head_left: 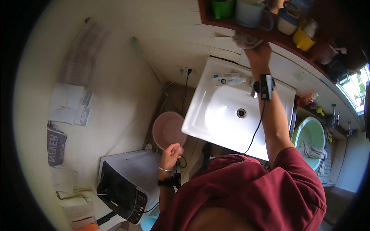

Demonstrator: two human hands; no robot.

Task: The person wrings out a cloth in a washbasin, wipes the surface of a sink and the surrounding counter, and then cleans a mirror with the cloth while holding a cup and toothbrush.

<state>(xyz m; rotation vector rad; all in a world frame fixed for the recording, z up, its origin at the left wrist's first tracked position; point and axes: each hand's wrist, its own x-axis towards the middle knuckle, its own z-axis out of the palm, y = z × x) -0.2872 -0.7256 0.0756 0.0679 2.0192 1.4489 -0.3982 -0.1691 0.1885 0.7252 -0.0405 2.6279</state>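
Observation:
My right arm stretches far forward over the white sink (216, 119). My right hand (259, 55) is closed on a bunched greyish cloth (246, 40), which is at the front edge of the red-brown shelf (223, 27); whether it presses on the shelf or the wall below, I cannot tell. Near the pink bucket (168, 129), on the left, my left hand (172, 154) hangs with its fingers curled in and nothing visible in them. A toothpaste tube (227, 80) lies on the sink's back rim, left of the faucet (254, 91), which my right wrist partly hides.
On the shelf stand a white mug (249, 14), a green cup (222, 8) and a yellow container (304, 38). A green basin (310, 133) with a grey cloth is at the right. A washing machine (135, 169) stands at the lower left. Cloths hang on the left wall.

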